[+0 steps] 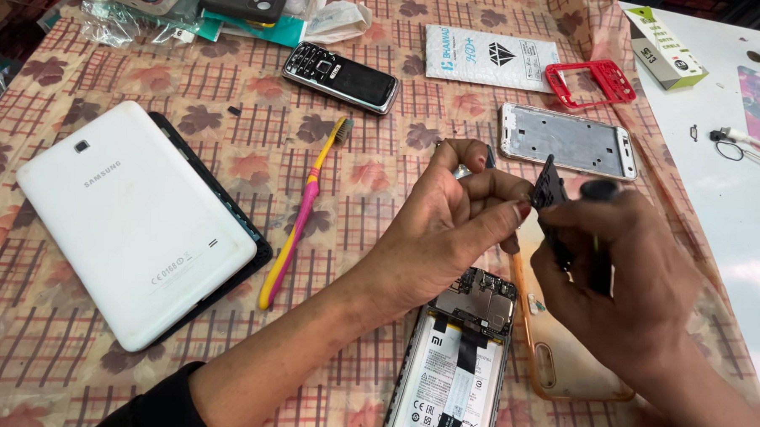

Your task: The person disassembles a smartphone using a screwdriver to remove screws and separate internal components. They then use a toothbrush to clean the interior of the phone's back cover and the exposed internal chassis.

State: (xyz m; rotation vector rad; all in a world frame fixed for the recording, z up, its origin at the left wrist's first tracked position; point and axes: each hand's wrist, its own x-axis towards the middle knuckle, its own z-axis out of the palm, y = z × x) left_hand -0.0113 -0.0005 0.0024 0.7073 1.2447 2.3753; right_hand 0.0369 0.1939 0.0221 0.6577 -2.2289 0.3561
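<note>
**Two hands pinch a small black part above an opened phone**

Nearest to the person, at the near edge of the bench (80, 371), lies an opened phone (455, 368) with its back removed, so the battery and the circuit board show. Just beside it, on its right, lies a transparent orange phone case (560, 363).

Above these, both hands meet in the air. The left hand (451, 220) comes in from the lower left, forearm raised, wrist bent, and its thumb and fingers are closed on a small black part (549, 190), which stands nearly upright. The right hand (630, 273) comes from the lower right, its back to the camera; its grip is closed around a dark-handled tool (600, 192), touching the same part.

Farther left lie a pink and yellow toothbrush (300, 215) and a white tablet (131, 217), face down. Toward the far edge are a silver phone frame (568, 140), a black keypad phone (341, 76) and a red frame (591, 82).
</note>
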